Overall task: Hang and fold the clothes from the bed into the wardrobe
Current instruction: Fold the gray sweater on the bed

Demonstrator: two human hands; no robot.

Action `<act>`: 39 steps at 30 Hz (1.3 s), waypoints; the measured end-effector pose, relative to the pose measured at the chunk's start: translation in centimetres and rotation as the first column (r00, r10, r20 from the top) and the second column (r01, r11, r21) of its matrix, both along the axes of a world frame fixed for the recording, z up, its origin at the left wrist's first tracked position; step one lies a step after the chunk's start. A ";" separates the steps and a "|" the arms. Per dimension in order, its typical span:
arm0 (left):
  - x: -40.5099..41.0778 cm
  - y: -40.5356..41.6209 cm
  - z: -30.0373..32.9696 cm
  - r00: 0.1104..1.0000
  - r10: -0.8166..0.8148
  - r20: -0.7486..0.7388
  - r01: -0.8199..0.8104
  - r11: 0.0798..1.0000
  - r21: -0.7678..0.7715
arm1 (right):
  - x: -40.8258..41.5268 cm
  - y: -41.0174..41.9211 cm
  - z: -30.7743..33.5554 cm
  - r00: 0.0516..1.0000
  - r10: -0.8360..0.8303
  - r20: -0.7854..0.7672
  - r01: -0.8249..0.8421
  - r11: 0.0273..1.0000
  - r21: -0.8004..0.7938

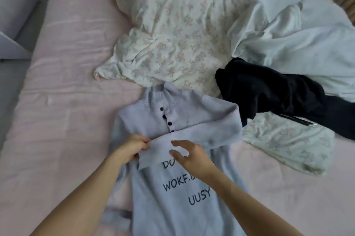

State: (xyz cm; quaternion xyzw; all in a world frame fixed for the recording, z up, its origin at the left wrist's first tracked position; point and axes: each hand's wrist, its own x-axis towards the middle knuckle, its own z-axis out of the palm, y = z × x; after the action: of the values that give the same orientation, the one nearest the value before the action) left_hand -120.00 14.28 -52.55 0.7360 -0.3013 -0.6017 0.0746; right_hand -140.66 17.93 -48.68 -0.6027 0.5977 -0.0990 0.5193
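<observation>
Both forearms reach up over our lilac sweater (172, 187), laid lengthwise near the bed's (67, 82) lower edge, collar away. Left hand (132, 148) pinches the sleeve cuff (153, 156) folded crosswise; right hand (189, 157) hovers loose-fingered just above it, equally near.

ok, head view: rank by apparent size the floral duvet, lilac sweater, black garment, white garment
1. floral duvet
2. lilac sweater, though it lies nearest the camera and is cut off at the frame's bottom
3-4. white garment and black garment: both cropped at the right edge, too close to rank.

Home bedroom: bed (63, 74), strewn clothes (299, 40)
</observation>
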 end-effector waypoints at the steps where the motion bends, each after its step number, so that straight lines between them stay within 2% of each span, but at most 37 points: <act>1: 0.4 0.6 -1.3 0.995 -0.062 0.078 0.065 0.997 -0.038 | -1.2 0.0 -0.8 0.992 -0.104 -0.072 0.099 0.993 -0.069; 3: 0.7 1.4 -3.3 0.972 -0.094 0.217 0.125 0.983 -0.135 | -4.0 -0.4 -2.2 0.925 -0.334 -0.182 0.306 0.938 -0.165; 4: 0.7 1.6 -4.0 0.972 -0.053 0.230 0.096 0.979 -0.180 | -5.5 -0.9 -2.6 0.874 -0.430 -0.225 0.403 0.902 -0.157; 7: 0.4 1.8 -4.4 0.974 -0.026 0.226 0.072 0.977 -0.199 | -8.7 -2.1 -3.9 0.728 -0.614 -0.307 0.649 0.761 0.018; 8: 0.2 1.8 -4.2 0.968 -0.061 0.243 0.111 0.973 -0.201 | -9.1 -2.4 -4.2 0.670 -0.684 -0.290 0.731 0.675 0.096; 10: -0.1 1.8 -4.1 0.945 -0.077 0.319 0.173 0.942 -0.286 | -9.3 -3.1 -4.7 0.487 -0.842 -0.234 0.864 0.425 0.269; 11: -0.2 1.7 -3.9 0.937 -0.043 0.346 0.174 0.917 -0.358 | -9.3 -3.4 -4.9 0.406 -0.887 -0.220 0.886 0.323 0.332; 13: -0.5 1.3 -3.4 0.933 0.004 0.361 0.183 0.856 -0.483 | -8.9 -4.3 -5.0 0.289 -0.935 -0.205 0.895 0.188 0.403; 15: -0.6 0.7 -3.0 0.929 0.038 0.368 0.183 0.818 -0.545 | -8.8 -5.2 -5.1 0.134 -0.974 -0.180 0.898 0.042 0.439; 17: -0.4 0.0 -2.6 0.905 0.084 0.417 0.170 0.827 -0.535 | -8.9 -6.1 -4.8 -0.020 -0.991 -0.129 0.875 -0.080 0.478; 19: -0.1 -0.3 -2.1 0.849 0.083 0.522 0.203 0.861 -0.466 | -9.1 -6.5 -4.4 -0.133 -0.990 -0.038 0.819 -0.132 0.559; 20: 0.0 -0.2 -1.8 0.803 0.026 0.596 0.265 0.880 -0.395 | -9.0 -6.4 -4.3 -0.157 -0.988 0.009 0.810 -0.124 0.574; 21: -0.1 -0.1 -1.5 0.741 -0.073 0.667 0.353 0.888 -0.295 | -9.0 -6.3 -4.3 -0.138 -0.990 0.038 0.828 -0.094 0.553; 22: -0.4 0.0 -1.3 0.658 -0.193 0.728 0.449 0.876 -0.174 | -9.1 -6.0 -4.4 -0.063 -0.997 0.038 0.874 -0.037 0.484; 23: -0.7 0.2 -1.1 0.567 -0.286 0.773 0.524 0.848 -0.071 | -9.1 -5.5 -4.5 0.053 -0.999 0.006 0.928 0.052 0.369; 24: -1.0 0.2 -0.9 0.492 -0.329 0.806 0.576 0.818 -0.018 | -9.2 -4.7 -4.8 0.179 -0.982 -0.053 0.961 0.164 0.222; 25: -1.5 0.1 -0.9 0.453 -0.327 0.830 0.617 0.787 -0.026 | -9.4 -4.1 -5.1 0.300 -0.947 -0.113 0.953 0.295 0.064; 26: -2.3 -0.3 -0.9 0.442 -0.305 0.843 0.664 0.744 -0.079 | -9.6 -3.7 -5.3 0.423 -0.895 -0.145 0.896 0.436 -0.080; 28: -4.2 -1.1 -1.0 0.469 -0.272 0.840 0.751 0.623 -0.218 | -9.8 -3.0 -5.5 0.685 -0.708 -0.171 0.624 0.692 -0.363; 29: -5.5 -1.9 -1.2 0.484 -0.299 0.822 0.787 0.559 -0.260 | -10.0 -3.0 -5.6 0.785 -0.578 -0.224 0.423 0.764 -0.487; 30: -6.9 -2.7 -1.6 0.503 -0.346 0.792 0.807 0.516 -0.287 | -10.3 -3.2 -5.9 0.835 -0.462 -0.299 0.229 0.786 -0.574; 32: -9.5 -4.1 -2.3 0.525 -0.443 0.727 0.824 0.479 -0.303 | -10.5 -4.1 -6.4 0.844 -0.325 -0.426 -0.006 0.789 -0.615; 35: -12.4 -5.6 -4.4 0.473 -0.513 0.717 0.858 0.454 -0.241 | -10.7 -6.2 -7.6 0.807 -0.204 -0.553 -0.173 0.815 -0.553; 37: -13.2 -5.5 -5.0 0.406 -0.526 0.747 0.897 0.386 -0.215 | -10.4 -7.6 -8.6 0.773 -0.121 -0.623 -0.240 0.853 -0.464; 39: -13.3 -4.6 -5.7 0.379 -0.463 0.801 0.920 0.283 -0.271 | -10.7 -8.8 -9.9 0.731 -0.034 -0.682 -0.259 0.910 -0.323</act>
State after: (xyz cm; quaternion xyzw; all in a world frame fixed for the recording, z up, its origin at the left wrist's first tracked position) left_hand -133.35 9.68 -58.29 0.5600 -0.8149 -0.1435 -0.0416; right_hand -151.34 9.16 -58.56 -0.7253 0.6730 0.0391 0.1394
